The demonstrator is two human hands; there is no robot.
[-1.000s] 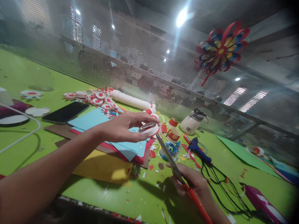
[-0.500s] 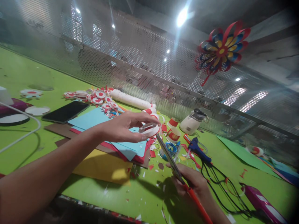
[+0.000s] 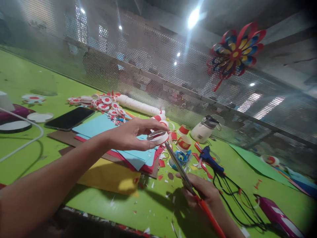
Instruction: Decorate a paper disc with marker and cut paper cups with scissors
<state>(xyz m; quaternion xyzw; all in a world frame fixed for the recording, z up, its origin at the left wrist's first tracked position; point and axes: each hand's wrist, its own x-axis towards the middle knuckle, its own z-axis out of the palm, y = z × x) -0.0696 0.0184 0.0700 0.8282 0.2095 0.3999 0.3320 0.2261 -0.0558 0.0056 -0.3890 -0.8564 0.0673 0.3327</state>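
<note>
Between the thumb and fingers of my left hand (image 3: 135, 134) is a cut paper cup (image 3: 159, 139), white with a red edge, its round base toward me. My right hand (image 3: 201, 190) is closed around a pair of scissors (image 3: 179, 165) with red handles. The blade tips meet the cup's lower right edge, and the blades look nearly together. Under my left hand lie light blue paper sheets (image 3: 92, 127), stacked over red and brown ones. Yellow paper (image 3: 106, 177) sticks out in front.
Cut cup bases (image 3: 104, 105) are heaped behind the sheets, beside a stack of white cups (image 3: 140, 105). A blue glue gun (image 3: 210, 158) with a black cord, a kettle (image 3: 201, 130), a phone (image 3: 70, 118) and paper scraps lie about. A paper flower (image 3: 235, 54) hangs above.
</note>
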